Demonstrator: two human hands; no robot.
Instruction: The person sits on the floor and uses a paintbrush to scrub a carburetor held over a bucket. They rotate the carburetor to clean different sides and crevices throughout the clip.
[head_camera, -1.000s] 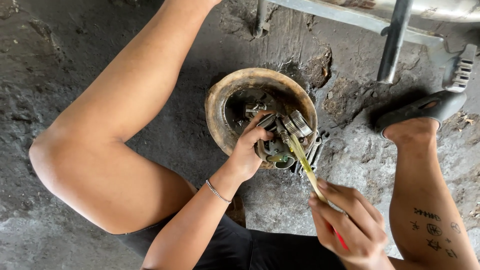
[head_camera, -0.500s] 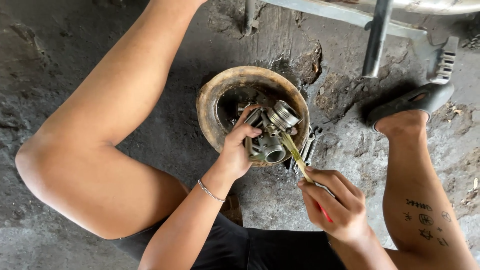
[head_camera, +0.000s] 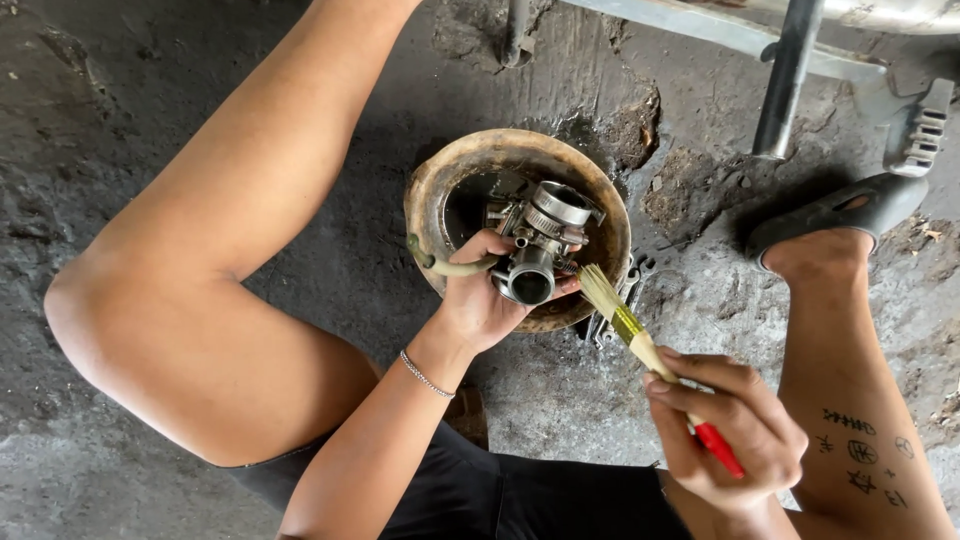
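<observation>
My left hand (head_camera: 480, 300) is clamped around a metal carburetor (head_camera: 540, 250), holding it just over the rim of a rusty round bowl (head_camera: 430, 190). My right hand (head_camera: 730, 430) is closed on a red-handled brush (head_camera: 640, 340), its bristles just beside the carburetor. Beyond the bowl lies dirty concrete floor (head_camera: 120, 120), a dark sandal (head_camera: 840, 210) off to the right

A single camera sits on the person's head and looks almost straight down, close in, over bent knees to the stained concrete floor (head_camera: 120, 120). The left hand (head_camera: 480, 300) and the round basin (head_camera: 430, 190) fall near the middle, the right hand (head_camera: 730, 430) at the lower right edge, a metal stand (head_camera: 785, 80) at the top
</observation>
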